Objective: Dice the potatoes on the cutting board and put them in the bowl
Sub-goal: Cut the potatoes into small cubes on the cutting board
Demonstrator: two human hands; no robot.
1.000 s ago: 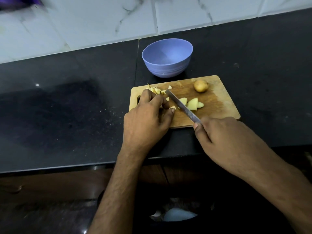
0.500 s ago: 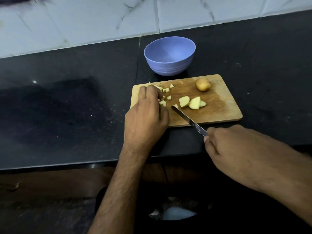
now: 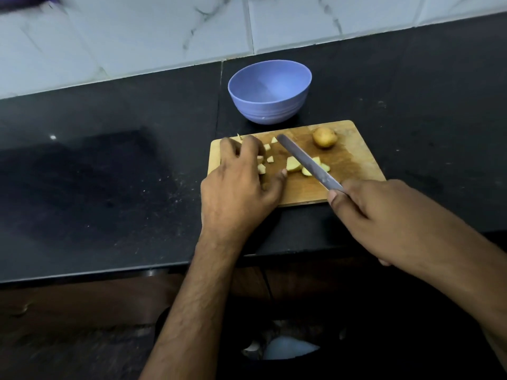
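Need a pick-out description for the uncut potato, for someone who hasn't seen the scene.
Find the wooden cutting board on the black counter, just in front of the blue bowl. The whole potato sits alone near the board's far right corner. It is round, with skin all round, while the other potato pieces show pale cut faces.

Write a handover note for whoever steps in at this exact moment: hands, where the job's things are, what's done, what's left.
Left hand: fingers curled over the small potato cubes at the cutting board's left end; whether it grips any, cannot tell.
Right hand: grips the knife, blade lying across the larger potato chunks.
Whole potato: uncut, at the board's far right.
Bowl: behind the board, empty.
Done: some dicing. Left: dice the chunks and the whole potato, move everything into the bowl.
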